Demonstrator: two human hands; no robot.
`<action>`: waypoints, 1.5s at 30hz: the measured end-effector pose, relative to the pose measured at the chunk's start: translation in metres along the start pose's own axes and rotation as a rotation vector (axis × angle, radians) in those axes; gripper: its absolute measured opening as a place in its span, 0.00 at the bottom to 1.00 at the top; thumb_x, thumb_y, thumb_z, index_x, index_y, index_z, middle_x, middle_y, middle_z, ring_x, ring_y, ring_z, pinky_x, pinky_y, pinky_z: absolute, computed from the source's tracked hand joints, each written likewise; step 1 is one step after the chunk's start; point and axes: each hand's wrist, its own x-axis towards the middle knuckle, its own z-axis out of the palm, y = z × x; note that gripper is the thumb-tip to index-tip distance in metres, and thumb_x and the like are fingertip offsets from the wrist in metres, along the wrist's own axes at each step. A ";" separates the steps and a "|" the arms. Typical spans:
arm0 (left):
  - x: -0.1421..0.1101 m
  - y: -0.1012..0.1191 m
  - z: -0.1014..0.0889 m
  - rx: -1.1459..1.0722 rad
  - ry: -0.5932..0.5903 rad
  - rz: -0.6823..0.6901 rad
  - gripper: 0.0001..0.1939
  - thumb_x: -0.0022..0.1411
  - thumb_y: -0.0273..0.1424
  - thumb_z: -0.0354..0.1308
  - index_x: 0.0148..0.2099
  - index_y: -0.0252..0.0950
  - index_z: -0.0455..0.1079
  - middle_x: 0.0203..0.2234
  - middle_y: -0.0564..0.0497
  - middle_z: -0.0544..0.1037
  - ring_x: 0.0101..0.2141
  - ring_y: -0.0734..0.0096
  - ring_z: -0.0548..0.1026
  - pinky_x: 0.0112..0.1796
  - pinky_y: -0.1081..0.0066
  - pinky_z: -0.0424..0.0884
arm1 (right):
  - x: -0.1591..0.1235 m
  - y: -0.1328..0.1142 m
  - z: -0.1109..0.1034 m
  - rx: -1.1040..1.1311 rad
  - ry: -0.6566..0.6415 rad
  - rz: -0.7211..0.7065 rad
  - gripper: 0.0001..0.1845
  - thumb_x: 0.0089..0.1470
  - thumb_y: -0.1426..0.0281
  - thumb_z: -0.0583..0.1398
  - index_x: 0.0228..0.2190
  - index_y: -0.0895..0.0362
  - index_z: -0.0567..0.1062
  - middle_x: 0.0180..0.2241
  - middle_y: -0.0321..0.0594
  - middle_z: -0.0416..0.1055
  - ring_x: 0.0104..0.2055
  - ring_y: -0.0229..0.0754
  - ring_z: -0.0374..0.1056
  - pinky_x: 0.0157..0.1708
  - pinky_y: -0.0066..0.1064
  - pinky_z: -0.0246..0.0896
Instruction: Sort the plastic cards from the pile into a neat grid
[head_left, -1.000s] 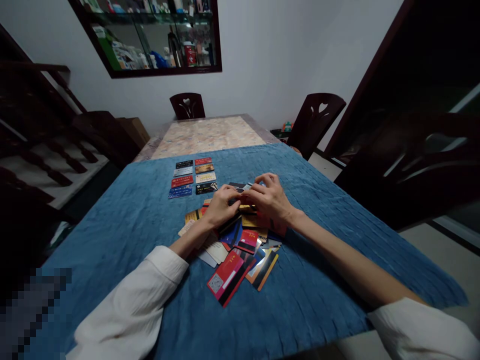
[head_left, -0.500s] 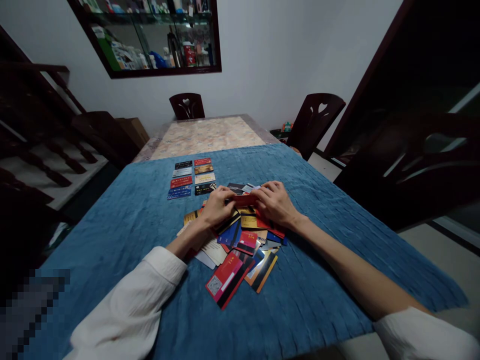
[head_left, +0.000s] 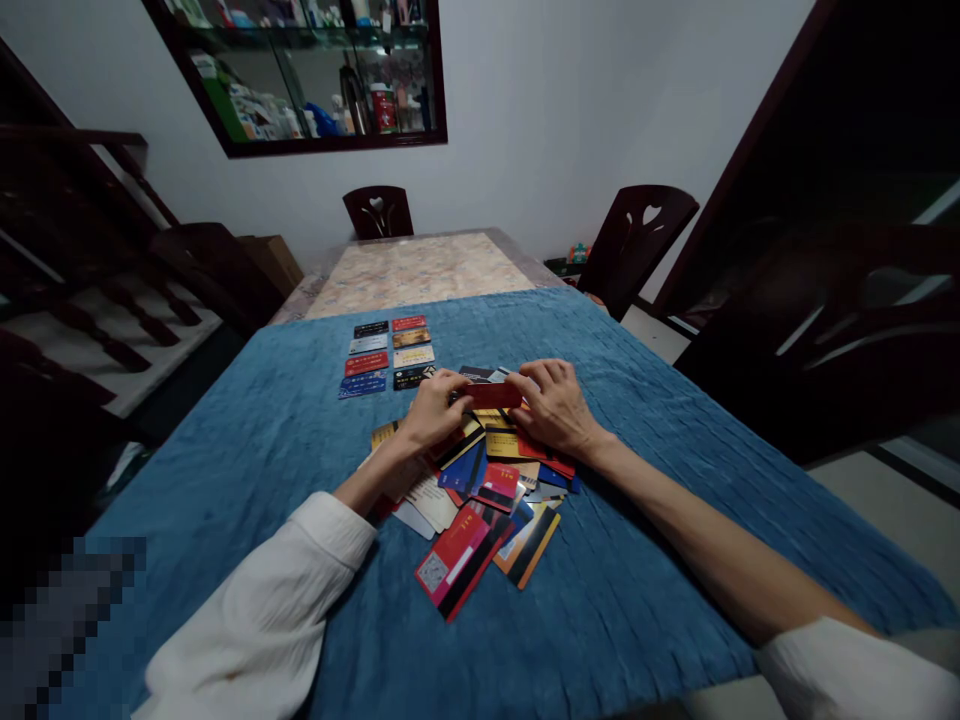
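Both my hands hold one dark red card [head_left: 493, 396] by its two ends, tilted up above a loose heap of cards. My left hand [head_left: 437, 408] pinches its left end between thumb and fingers. At the right end, my right hand [head_left: 555, 405] grips it the same way. Under and in front of them the heap spreads out: a red card with a QR code [head_left: 459, 555], an orange-edged card [head_left: 531, 545], a gold card [head_left: 501, 442] and several others, overlapping. Beyond my left hand, cards lie in two neat columns, among them a blue card [head_left: 363, 385] and a black card [head_left: 413, 378].
A blue cloth [head_left: 645, 480] covers the near part of the table; the patterned tabletop [head_left: 427, 265] shows behind it. Dark wooden chairs stand at the far end [head_left: 379, 212] and the right side [head_left: 637, 245]. A glass-shelved cabinet [head_left: 315, 75] is set in the wall.
The red card has tilted up so that more of its face shows, now darker. My hands keep hold of its ends. The view has shifted slightly; the other cards lie as before.
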 end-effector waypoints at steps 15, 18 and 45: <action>-0.002 -0.001 0.002 0.018 0.002 0.037 0.11 0.57 0.21 0.60 0.42 0.36 0.77 0.36 0.50 0.78 0.40 0.67 0.76 0.45 0.65 0.74 | -0.001 -0.002 0.001 0.009 0.046 0.001 0.20 0.54 0.71 0.59 0.49 0.55 0.72 0.46 0.48 0.68 0.49 0.53 0.57 0.49 0.44 0.53; -0.003 -0.001 0.004 0.019 0.012 0.043 0.12 0.58 0.21 0.59 0.44 0.35 0.76 0.37 0.49 0.77 0.41 0.66 0.75 0.45 0.65 0.73 | -0.001 -0.002 0.000 0.001 0.052 -0.013 0.20 0.54 0.71 0.59 0.49 0.55 0.72 0.46 0.49 0.69 0.49 0.52 0.57 0.49 0.44 0.54; -0.010 0.000 0.004 0.295 -0.054 0.235 0.28 0.61 0.25 0.56 0.63 0.32 0.61 0.51 0.38 0.74 0.50 0.54 0.70 0.52 0.53 0.69 | 0.003 0.001 -0.005 0.028 0.062 -0.029 0.20 0.60 0.64 0.58 0.51 0.61 0.73 0.44 0.52 0.71 0.47 0.52 0.60 0.44 0.41 0.57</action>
